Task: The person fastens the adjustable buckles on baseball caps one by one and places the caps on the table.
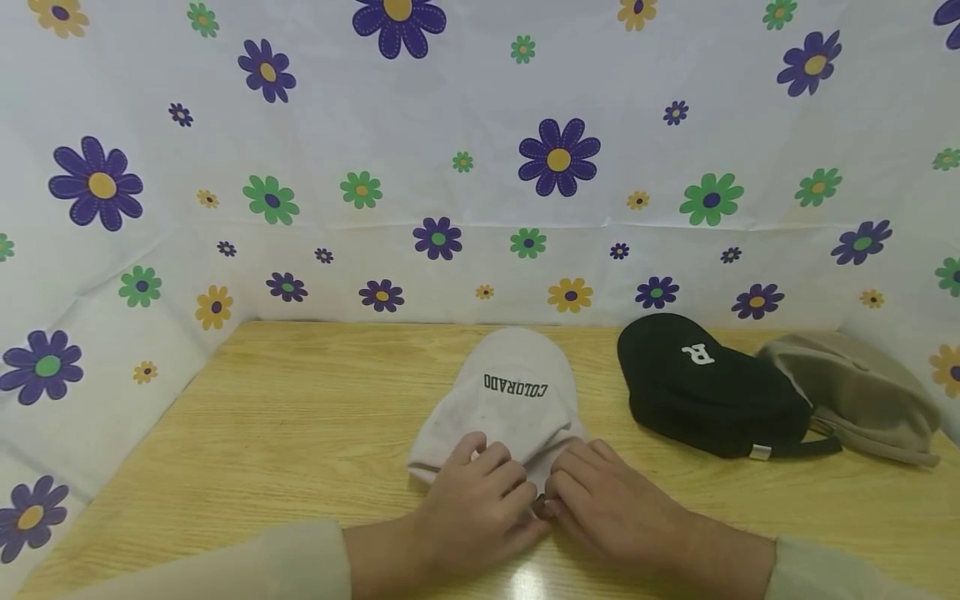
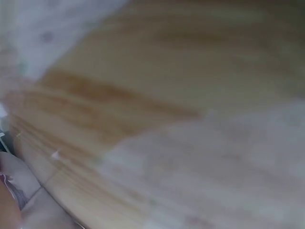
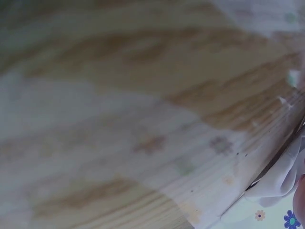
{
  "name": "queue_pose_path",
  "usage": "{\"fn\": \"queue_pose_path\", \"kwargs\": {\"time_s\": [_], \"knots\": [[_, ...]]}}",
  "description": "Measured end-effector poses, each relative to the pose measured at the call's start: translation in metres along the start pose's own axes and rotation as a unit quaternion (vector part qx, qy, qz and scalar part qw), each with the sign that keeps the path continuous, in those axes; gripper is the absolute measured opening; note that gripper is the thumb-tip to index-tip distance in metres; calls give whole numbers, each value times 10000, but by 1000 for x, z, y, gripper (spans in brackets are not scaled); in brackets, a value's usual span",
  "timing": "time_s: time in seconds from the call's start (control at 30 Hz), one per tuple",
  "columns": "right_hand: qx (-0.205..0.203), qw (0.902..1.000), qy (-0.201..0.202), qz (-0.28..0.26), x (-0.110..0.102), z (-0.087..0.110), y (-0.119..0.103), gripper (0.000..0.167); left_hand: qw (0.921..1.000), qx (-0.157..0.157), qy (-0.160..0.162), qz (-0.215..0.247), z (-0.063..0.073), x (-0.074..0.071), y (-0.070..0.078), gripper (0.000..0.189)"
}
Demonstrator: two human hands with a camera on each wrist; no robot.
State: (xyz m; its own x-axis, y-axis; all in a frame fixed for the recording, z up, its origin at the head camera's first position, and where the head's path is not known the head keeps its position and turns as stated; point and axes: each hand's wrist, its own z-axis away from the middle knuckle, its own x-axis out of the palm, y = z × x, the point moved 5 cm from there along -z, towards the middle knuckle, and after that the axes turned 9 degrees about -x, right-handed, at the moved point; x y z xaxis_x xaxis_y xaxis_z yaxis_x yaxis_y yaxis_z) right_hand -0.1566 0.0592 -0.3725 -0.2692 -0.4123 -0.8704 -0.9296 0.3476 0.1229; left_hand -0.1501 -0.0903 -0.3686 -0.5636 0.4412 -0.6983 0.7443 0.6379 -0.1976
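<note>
A pale cap with dark COLORADO lettering lies on the wooden table, its rounded brim pointing away. The left hand and the right hand meet at the cap's near end, fingers curled. Between their fingertips a small dark fastener shows; both hands pinch the strap around it. Much of the strap is hidden by the fingers. In the left wrist view, pale fabric shows at the lower left corner, and in the right wrist view pale fabric shows at the lower right; the rest is blurred.
To the right lies a black cap with a white letter R and a strap with a metal clasp. Beside it, partly behind, is an olive-tan cap. A white flowered cloth hangs behind the wooden table and along its sides.
</note>
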Motion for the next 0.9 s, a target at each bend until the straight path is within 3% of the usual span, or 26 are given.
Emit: {"fn": "queue_pose_path", "kwargs": {"time_s": [0.4,0.5,0.67,0.9], "knots": [[-15,9997,245,2,-5,-2,-2,25,9981,234,510,-241,-4,-3,6,20],[128,9993,189,290,-4,-1,-1,26,9985,232,445,-196,-4,-2,6,18],[310,9969,164,697,-3,1,2,12,9991,308,263,-114,-4,-1,6,18],[596,9953,8,762,-1,3,6,8,9996,217,-55,199,-4,1,3,15]]}}
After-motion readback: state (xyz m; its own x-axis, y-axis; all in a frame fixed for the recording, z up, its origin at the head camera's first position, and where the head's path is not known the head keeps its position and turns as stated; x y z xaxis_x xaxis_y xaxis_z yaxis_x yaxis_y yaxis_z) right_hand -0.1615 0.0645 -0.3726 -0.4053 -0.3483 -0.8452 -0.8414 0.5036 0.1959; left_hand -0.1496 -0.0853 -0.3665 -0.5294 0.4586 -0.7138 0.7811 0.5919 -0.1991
